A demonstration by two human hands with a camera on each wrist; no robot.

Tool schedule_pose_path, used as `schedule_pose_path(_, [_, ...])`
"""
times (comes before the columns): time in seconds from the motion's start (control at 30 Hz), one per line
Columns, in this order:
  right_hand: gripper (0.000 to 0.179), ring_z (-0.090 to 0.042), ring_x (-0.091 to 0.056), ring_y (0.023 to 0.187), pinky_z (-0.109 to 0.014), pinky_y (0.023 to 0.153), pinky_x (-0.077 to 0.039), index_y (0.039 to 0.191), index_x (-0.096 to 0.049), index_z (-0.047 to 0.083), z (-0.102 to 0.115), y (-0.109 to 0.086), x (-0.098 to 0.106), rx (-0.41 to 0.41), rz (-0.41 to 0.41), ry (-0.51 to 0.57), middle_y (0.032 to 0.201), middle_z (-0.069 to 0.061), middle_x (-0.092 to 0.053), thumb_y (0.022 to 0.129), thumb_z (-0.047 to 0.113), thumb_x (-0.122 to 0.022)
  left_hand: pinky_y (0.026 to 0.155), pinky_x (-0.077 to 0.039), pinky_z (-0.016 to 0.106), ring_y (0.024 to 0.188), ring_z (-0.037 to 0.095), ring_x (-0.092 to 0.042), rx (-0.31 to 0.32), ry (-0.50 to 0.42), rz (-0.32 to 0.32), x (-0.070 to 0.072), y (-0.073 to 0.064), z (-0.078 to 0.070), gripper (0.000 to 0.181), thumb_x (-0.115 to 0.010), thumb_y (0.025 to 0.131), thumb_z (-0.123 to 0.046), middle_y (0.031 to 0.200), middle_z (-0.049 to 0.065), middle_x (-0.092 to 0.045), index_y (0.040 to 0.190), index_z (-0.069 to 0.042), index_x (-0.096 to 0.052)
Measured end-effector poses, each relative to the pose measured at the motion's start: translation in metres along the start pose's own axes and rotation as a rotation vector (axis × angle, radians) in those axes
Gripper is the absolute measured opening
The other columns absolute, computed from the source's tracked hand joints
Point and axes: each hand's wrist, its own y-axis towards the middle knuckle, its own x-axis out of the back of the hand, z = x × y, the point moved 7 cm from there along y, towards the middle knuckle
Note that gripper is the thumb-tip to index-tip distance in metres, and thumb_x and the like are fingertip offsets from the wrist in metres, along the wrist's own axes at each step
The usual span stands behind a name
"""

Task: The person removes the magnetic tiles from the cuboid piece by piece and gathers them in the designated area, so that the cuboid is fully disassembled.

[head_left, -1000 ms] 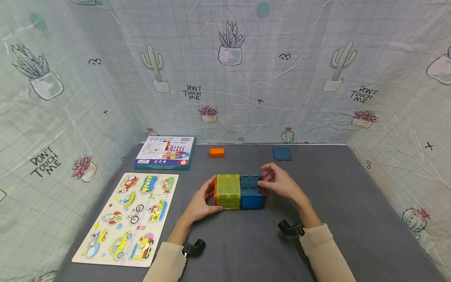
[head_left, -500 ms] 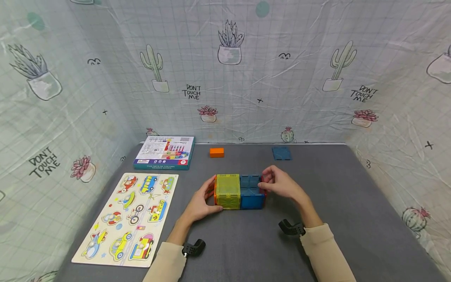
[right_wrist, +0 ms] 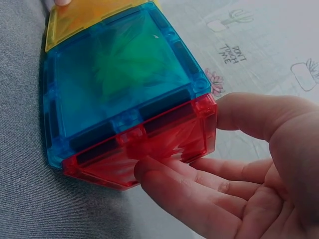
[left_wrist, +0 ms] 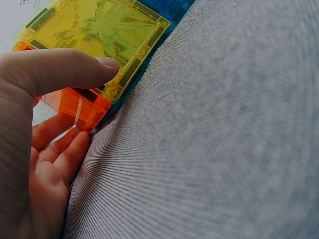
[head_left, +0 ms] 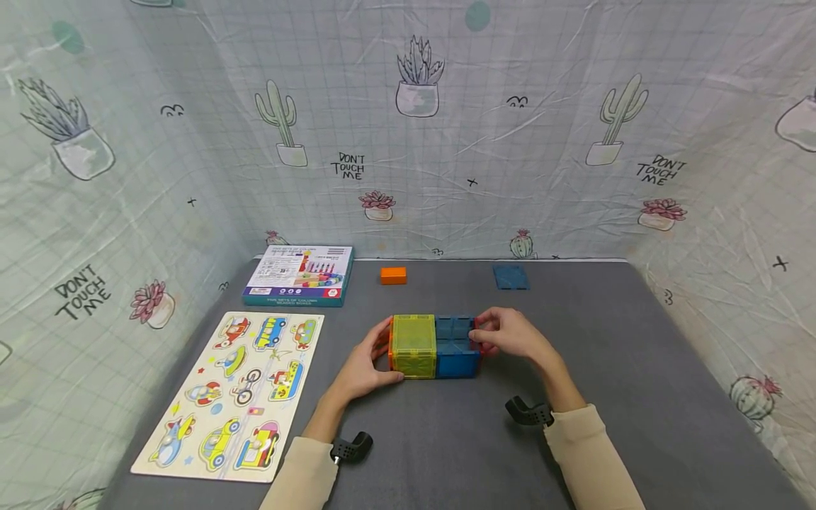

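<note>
A box of see-through magnetic tiles lies on the table in the head view, its left half a yellow cube [head_left: 414, 334] and its right half blue [head_left: 457, 365]. An orange tile [left_wrist: 84, 109] forms the left end; a red tile [right_wrist: 149, 149] closes the right end. The blue half looks open on top. My left hand [head_left: 361, 365] grips the left end, thumb on the yellow front and fingers behind the orange tile. With my right hand [head_left: 512, 334] I pinch the red tile, thumb at its upper edge and fingertips against its outer face.
Behind the box lie an orange block [head_left: 393, 275] and a flat blue tile [head_left: 511, 277]. A wooden picture puzzle board [head_left: 237, 397] covers the left side of the grey table [head_left: 446, 453], with a boxed toy set [head_left: 297, 276] beyond it. Printed cloth [head_left: 472, 142] walls the back and sides.
My right hand's fingers have come down from above the right end and drawn in against the red tile. The left hand and the tile box stay in place.
</note>
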Motion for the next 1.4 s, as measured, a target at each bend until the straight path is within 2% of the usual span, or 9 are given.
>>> schedule_pose_path(0.37, [0.04, -0.015, -0.072, 0.074, -0.034, 0.069, -0.063, 0.117, -0.066, -0.003, 0.002, 0.0, 0.002, 0.012, -0.008, -0.011, 0.098, -0.015, -0.076, 0.093, 0.029, -0.07, 0.118, -0.038, 0.049, 0.143, 0.035, -0.042, -0.007, -0.001, 0.0, 0.001, -0.002, 0.0, 0.105, -0.085, 0.073, -0.001, 0.155, 0.021, -0.042, 0.159, -0.008, -0.024])
schedule_pose_path(0.47, [0.039, -0.015, -0.071, 0.074, -0.033, 0.069, -0.063, 0.116, -0.066, -0.002, 0.003, 0.0, 0.002, 0.013, -0.012, -0.02, 0.097, -0.013, -0.076, 0.093, 0.03, -0.07, 0.119, -0.036, 0.049, 0.144, 0.035, -0.041, -0.004, -0.005, -0.012, -0.001, 0.001, 0.013, 0.108, -0.086, 0.072, -0.001, 0.156, 0.019, -0.041, 0.159, -0.012, -0.023])
schedule_pose_path(0.6, [0.039, -0.014, -0.071, 0.074, -0.031, 0.068, -0.062, 0.115, -0.067, -0.002, 0.003, -0.001, 0.003, 0.019, -0.021, -0.043, 0.097, -0.011, -0.075, 0.093, 0.03, -0.069, 0.119, -0.037, 0.044, 0.144, 0.028, -0.042, 0.002, 0.001, -0.033, -0.002, 0.005, 0.034, 0.111, -0.088, 0.071, -0.004, 0.156, 0.011, -0.043, 0.159, -0.025, -0.024])
schedule_pose_path(0.67, [0.038, -0.014, -0.071, 0.074, -0.031, 0.068, -0.062, 0.114, -0.067, -0.002, 0.003, -0.002, 0.003, 0.022, -0.026, -0.048, 0.097, -0.011, -0.075, 0.093, 0.03, -0.069, 0.119, -0.038, 0.043, 0.143, 0.026, -0.043, -0.007, 0.005, -0.037, -0.002, 0.006, 0.037, 0.111, -0.089, 0.07, -0.006, 0.155, 0.008, -0.044, 0.158, -0.029, -0.025])
schedule_pose_path(0.87, [0.035, -0.014, -0.07, 0.074, -0.031, 0.069, -0.062, 0.112, -0.067, -0.001, 0.002, -0.002, 0.003, 0.019, -0.035, -0.052, 0.096, -0.011, -0.075, 0.093, 0.029, -0.069, 0.118, -0.038, 0.046, 0.142, 0.028, -0.044, -0.024, 0.001, -0.039, -0.002, 0.006, 0.037, 0.111, -0.089, 0.07, -0.007, 0.154, 0.009, -0.045, 0.159, -0.027, -0.025])
schedule_pose_path(1.4, [0.038, -0.018, -0.073, 0.074, -0.035, 0.071, -0.064, 0.12, -0.062, -0.008, -0.004, -0.001, 0.009, -0.007, -0.013, -0.011, 0.106, -0.022, -0.072, 0.096, 0.021, -0.063, 0.119, -0.039, 0.043, 0.143, 0.025, -0.045, 0.008, 0.016, -0.035, -0.002, 0.007, 0.037, 0.111, -0.089, 0.07, -0.007, 0.153, 0.005, -0.046, 0.157, -0.032, -0.026])
